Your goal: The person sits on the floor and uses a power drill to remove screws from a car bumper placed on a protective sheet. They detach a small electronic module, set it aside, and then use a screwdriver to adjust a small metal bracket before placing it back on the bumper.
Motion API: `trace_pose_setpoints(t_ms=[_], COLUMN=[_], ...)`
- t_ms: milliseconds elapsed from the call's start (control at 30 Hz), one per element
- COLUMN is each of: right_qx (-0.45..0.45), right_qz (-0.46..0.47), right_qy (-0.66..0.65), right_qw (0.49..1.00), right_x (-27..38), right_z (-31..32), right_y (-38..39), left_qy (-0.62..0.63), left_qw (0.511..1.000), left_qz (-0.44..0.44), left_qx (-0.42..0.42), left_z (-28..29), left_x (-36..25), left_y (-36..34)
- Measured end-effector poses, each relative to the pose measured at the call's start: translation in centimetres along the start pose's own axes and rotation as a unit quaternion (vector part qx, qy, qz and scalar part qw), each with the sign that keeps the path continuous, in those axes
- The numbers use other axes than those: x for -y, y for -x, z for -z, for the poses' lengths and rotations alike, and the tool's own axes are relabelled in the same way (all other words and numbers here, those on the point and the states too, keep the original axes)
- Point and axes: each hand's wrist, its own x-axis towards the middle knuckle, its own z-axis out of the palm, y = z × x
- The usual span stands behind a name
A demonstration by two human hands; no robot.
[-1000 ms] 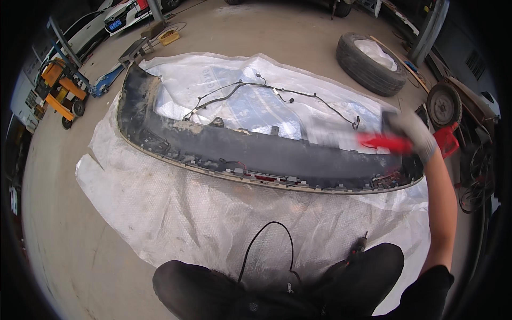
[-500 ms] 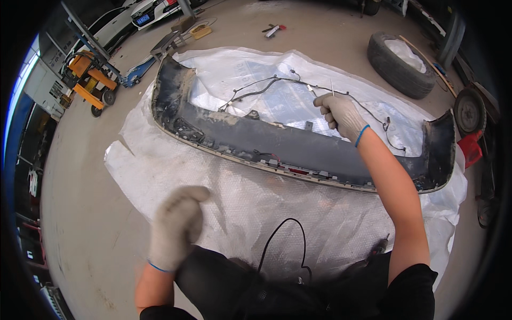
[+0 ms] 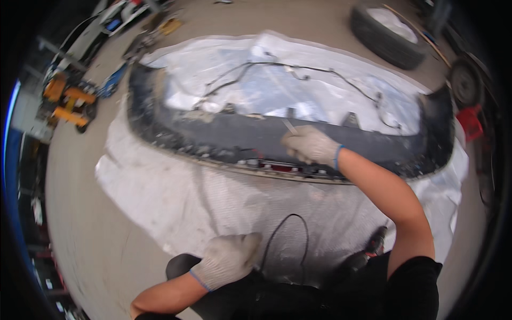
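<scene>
Bumper point(image 3: 229, 133), dark, inner side up, lies lengthwise across the far half of the white sheet point(image 3: 170, 197), spanning most of the way from left edge to right edge; both ends curve toward the far edge. Clips and small fittings line its near rim, with a red strip point(image 3: 282, 167) around mid-length. Right hand point(image 3: 312, 144), in a pale knit glove with blue cuff, is over the bumper's middle, fingers closed on a thin pale rod point(image 3: 289, 126) that sticks out toward the far edge of the sheet. Can't tell if hand or rod touches the bumper; frame is blurred. Left hand point(image 3: 229, 260), same glove, is loosely curled at the sheet's near edge, beside the left knee point(image 3: 184, 262) and just left of a black cable loop point(image 3: 294, 215); can't tell if anything is in it. Dark wiring harness point(image 3: 320, 68) runs along the sheet between bumper and far edge. Dark tool with red parts point(image 3: 375, 241) sits by the right leg, toward the near right corner. Off the sheet, on the floor point(image 3: 74, 176): tyre point(image 3: 384, 48) with a white bag point(image 3: 392, 24) in it past the far right corner; wheel point(image 3: 465, 82) and red object point(image 3: 469, 124) beyond the right edge; orange machine point(image 3: 69, 101) and blue item point(image 3: 111, 82) beyond the left edge.
</scene>
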Motion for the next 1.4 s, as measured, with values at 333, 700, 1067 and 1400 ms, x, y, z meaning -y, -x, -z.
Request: trace_pose_setpoints(t_ms=[333,700,1067,1400], right_qx=[-0.085,-0.640,-0.607,-0.363], right_qz=[-0.115,-0.218,-0.400,-0.309], right_qy=[-0.146,-0.284,0.251,0.260], right_qw=[0.979,0.680,0.640,0.839], right_x=[-20.1,-50.7,-51.9,-38.7], right_z=[6.6,16.2,19.7,-0.9], right_y=[20.3,35.5,34.2,31.7], left_qy=[0.037,0.072,0.101,0.000], left_qw=[0.998,0.994,0.985,0.968], left_qz=[-0.039,0.002,0.107,-0.013], left_qx=[0.035,0.077,0.094,0.250], left_z=[2.8,3.2,3.3,2.1], left_x=[0.3,-1.4,-4.6,-2.1], left_y=[1.5,-0.4,-2.3,-3.4])
